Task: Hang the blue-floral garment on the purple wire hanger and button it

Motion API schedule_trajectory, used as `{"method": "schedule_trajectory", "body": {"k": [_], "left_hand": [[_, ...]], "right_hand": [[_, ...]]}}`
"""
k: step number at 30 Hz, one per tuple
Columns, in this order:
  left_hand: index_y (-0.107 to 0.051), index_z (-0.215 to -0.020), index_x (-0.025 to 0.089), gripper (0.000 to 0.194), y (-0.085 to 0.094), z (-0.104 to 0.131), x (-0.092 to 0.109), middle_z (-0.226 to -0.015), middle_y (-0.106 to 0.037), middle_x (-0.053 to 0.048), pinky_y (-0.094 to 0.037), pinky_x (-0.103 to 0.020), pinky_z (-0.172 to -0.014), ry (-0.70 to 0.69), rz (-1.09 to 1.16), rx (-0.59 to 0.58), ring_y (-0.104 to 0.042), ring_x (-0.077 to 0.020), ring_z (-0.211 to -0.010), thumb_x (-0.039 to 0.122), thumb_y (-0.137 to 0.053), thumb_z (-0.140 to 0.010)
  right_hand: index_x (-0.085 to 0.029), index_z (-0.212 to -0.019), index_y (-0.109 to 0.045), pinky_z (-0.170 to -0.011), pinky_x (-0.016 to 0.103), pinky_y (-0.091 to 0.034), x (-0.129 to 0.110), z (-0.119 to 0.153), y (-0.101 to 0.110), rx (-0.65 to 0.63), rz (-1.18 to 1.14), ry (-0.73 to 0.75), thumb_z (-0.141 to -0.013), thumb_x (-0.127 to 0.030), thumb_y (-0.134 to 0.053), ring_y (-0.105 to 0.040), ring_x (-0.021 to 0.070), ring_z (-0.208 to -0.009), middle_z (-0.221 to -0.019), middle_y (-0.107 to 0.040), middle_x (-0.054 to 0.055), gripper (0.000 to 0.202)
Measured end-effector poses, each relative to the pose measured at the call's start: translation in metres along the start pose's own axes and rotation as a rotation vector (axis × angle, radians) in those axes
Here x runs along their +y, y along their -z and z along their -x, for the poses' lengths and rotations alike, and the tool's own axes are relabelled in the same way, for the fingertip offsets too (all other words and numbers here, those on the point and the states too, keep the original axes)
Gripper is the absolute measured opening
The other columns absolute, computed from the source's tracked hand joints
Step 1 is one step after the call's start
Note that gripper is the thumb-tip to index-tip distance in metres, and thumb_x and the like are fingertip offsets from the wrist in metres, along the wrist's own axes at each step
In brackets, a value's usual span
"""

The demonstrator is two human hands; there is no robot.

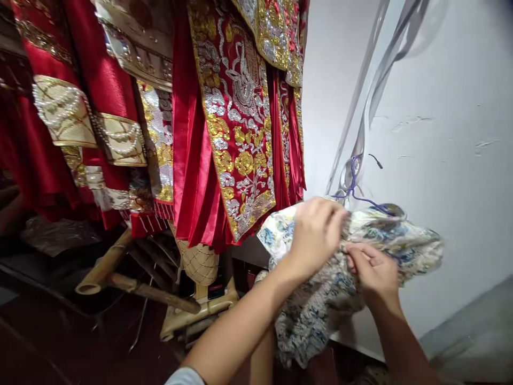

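Observation:
A white blouse with a blue and yellow floral print (312, 310) hangs on a purple wire hanger (353, 179) against the wall. My left hand (318, 227) is at the upper front of the blouse, fingers curled onto the cloth and a little blurred. Just below and to the right, my right hand (374, 267) pinches the front edge of the blouse between thumb and fingers. Whatever small part lies between the fingertips is hidden. The two hands are close together, near the middle of the garment.
Red embroidered costumes (244, 133) with gold and silver sequins hang at the left, close to the blouse. A bamboo frame (160, 291) stands below them. White bars and cables (368, 96) run down the white wall (452, 160) above the hanger.

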State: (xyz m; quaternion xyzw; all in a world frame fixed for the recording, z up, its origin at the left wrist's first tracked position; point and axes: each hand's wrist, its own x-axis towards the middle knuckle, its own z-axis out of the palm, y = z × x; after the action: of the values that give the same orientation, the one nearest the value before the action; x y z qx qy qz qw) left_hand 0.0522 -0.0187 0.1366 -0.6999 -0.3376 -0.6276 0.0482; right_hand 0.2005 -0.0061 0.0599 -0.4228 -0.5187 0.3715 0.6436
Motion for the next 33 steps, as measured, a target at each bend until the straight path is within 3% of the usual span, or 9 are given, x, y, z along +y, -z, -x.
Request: {"method": "schedule_trajectory", "body": {"k": [4,7,11,16,20,23,26,29,33], "left_hand": [[-0.064,-0.082,0.016,0.014,0.035,-0.001,-0.042,-0.084,-0.065,-0.003,-0.046,-0.029,-0.083,0.365,0.127,0.328,-0.059,-0.0157,-0.084,0.021,-0.056,-0.093],[-0.062,-0.077,0.014,0.014,0.046,0.014,-0.085,-0.073,-0.062,-0.001,-0.049,-0.025,-0.073,0.812,0.54,0.511,-0.059,-0.0126,-0.068,0.019,-0.059,-0.09],[-0.059,-0.079,0.014,0.013,0.033,0.054,-0.107,-0.064,-0.06,-0.001,-0.052,-0.021,-0.061,1.359,0.935,0.668,-0.06,-0.0116,-0.057,0.013,-0.054,-0.091],[-0.055,-0.073,0.014,0.026,0.002,0.112,-0.091,-0.059,-0.056,-0.001,-0.049,-0.017,-0.052,1.543,0.975,0.639,-0.055,-0.0088,-0.048,0.007,-0.043,-0.095],[-0.063,-0.083,0.011,0.014,-0.013,0.13,-0.067,-0.071,-0.064,-0.004,-0.05,-0.019,-0.059,1.51,0.991,0.347,-0.06,-0.0109,-0.059,0.013,-0.052,-0.093],[-0.064,-0.084,0.014,0.013,-0.014,0.123,-0.035,-0.077,-0.063,-0.003,-0.048,-0.019,-0.066,1.269,1.057,0.088,-0.059,-0.0116,-0.067,0.026,-0.064,-0.088],[-0.065,-0.082,0.015,0.025,-0.011,0.11,-0.001,-0.076,-0.059,-0.002,-0.045,-0.021,-0.067,0.96,0.887,-0.25,-0.055,-0.0131,-0.071,0.04,-0.066,-0.089],[-0.067,-0.085,0.016,0.025,-0.007,0.1,0.017,-0.084,-0.06,-0.005,-0.045,-0.025,-0.075,0.725,0.668,-0.411,-0.056,-0.0169,-0.081,0.04,-0.061,-0.092],[-0.065,-0.106,0.02,0.028,0.004,0.099,0.01,-0.108,-0.062,-0.009,-0.043,-0.031,-0.095,0.604,0.631,-0.463,-0.056,-0.0228,-0.106,0.044,-0.056,-0.095]], "right_hand": [[-0.017,-0.061,-0.063,-0.043,0.024,-0.028,0.017,0.027,0.01,-0.024,0.153,-0.075,-0.073,-0.037,-0.067,-0.038,0.0104,-0.044,-0.047,-0.047,-0.003,0.023],[-0.019,-0.053,-0.055,-0.046,0.025,-0.03,0.015,0.046,0.014,-0.068,0.206,-0.057,-0.074,-0.038,-0.063,-0.037,0.0107,-0.047,-0.046,-0.043,-0.004,0.029],[-0.02,-0.053,-0.053,-0.047,0.026,-0.032,0.016,0.061,0.016,-0.106,0.095,-0.101,-0.072,-0.037,-0.063,-0.039,0.0113,-0.046,-0.046,-0.044,-0.004,0.027],[-0.022,-0.05,-0.05,-0.044,0.026,-0.028,0.044,0.079,0.032,-0.162,0.042,-0.254,-0.071,-0.037,-0.058,-0.036,0.0105,-0.04,-0.04,-0.042,-0.004,0.028],[-0.02,-0.052,-0.052,-0.046,0.027,-0.032,0.063,0.088,0.051,-0.315,0.213,-0.392,-0.073,-0.038,-0.061,-0.041,0.0119,-0.042,-0.042,-0.045,-0.003,0.029],[-0.017,-0.078,-0.065,-0.061,0.03,-0.045,0.051,0.087,0.055,-0.315,0.282,-0.287,-0.075,-0.043,-0.068,-0.058,0.018,-0.063,-0.067,-0.063,0.003,0.027],[-0.019,-0.107,-0.064,-0.08,0.032,-0.049,0.026,0.08,0.044,-0.418,0.192,-0.156,-0.073,-0.038,-0.075,-0.063,0.0221,-0.091,-0.098,-0.068,0.006,0.04],[-0.019,-0.081,-0.061,-0.065,0.026,-0.045,0.01,0.074,0.027,-0.528,0.127,-0.205,-0.077,-0.029,-0.067,-0.057,0.0162,-0.073,-0.077,-0.062,0.001,0.013],[-0.018,-0.068,-0.056,-0.055,0.024,-0.038,0.004,0.07,0.017,-0.458,-0.056,-0.339,-0.073,-0.026,-0.062,-0.045,0.0113,-0.056,-0.061,-0.052,-0.003,0.011]]}}
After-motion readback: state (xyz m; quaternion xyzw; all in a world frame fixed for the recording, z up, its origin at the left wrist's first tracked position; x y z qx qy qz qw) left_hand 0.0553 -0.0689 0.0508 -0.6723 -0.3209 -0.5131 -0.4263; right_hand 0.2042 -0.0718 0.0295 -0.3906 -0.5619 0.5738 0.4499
